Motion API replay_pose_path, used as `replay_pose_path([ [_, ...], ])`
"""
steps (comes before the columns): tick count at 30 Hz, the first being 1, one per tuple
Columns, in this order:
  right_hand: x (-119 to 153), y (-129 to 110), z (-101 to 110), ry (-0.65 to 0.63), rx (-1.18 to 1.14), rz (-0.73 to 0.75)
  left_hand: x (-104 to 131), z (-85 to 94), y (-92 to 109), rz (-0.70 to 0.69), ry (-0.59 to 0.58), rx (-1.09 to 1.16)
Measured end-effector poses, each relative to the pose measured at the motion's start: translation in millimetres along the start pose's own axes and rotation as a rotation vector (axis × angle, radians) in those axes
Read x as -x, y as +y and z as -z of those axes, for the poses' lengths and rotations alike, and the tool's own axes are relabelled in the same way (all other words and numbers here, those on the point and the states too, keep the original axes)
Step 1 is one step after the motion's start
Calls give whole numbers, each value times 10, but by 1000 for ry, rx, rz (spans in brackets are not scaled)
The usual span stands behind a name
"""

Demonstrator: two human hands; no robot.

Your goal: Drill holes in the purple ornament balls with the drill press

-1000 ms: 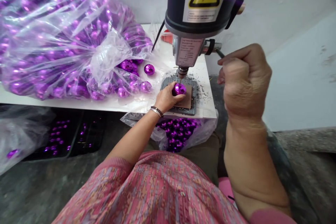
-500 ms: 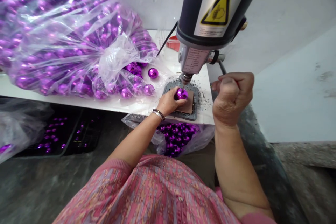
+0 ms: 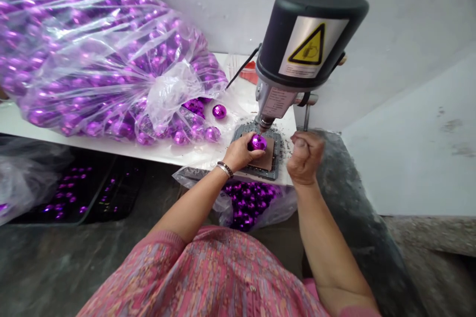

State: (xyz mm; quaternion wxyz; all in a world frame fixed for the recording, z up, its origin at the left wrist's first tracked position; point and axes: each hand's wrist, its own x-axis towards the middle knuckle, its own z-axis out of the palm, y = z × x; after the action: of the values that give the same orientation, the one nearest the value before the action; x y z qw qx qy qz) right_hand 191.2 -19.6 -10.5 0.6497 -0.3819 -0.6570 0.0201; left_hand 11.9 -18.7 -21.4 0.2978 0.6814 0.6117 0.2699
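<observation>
My left hand (image 3: 241, 152) pinches a shiny purple faceted ball (image 3: 259, 142) between thumb and fingers. The ball rests over a brown board (image 3: 266, 159) on the grey base (image 3: 274, 173) of a bench drill press (image 3: 315, 34). Its chuck (image 3: 265, 123) sits just above the ball; whether the bit touches the ball is hard to make out. My right hand (image 3: 305, 157) is closed around the drill press's feed lever (image 3: 306, 118), to the right of the machine. The lever's lower end is hidden in my fist.
A big clear bag (image 3: 92, 54) full of purple balls lies on the white table (image 3: 163, 154). Loose balls (image 3: 219, 111) lie beside its mouth. Below the table edge, an open bag (image 3: 251, 203) holds more balls. Dark shavings surround the base. A black crate (image 3: 70, 193) stands lower left.
My right hand has pulled the lever downward and inward to the left. My left hand keeps the ball under the chuck. The camera view has tilted up slightly, showing more of the drill's top.
</observation>
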Motion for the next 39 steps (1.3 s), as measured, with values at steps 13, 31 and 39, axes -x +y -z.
replay_pose_path([
  [13, -1240, -769, 77, 76, -97, -390, 282, 78, 52, -113, -48, 44],
  [31, -1045, -792, 97, 109, -152, -378, -991, 1015, -500, 310, 83, -455],
  [39, -1020, -803, 87, 116, -151, -389, -1013, 936, -584, 110, 22, -479],
])
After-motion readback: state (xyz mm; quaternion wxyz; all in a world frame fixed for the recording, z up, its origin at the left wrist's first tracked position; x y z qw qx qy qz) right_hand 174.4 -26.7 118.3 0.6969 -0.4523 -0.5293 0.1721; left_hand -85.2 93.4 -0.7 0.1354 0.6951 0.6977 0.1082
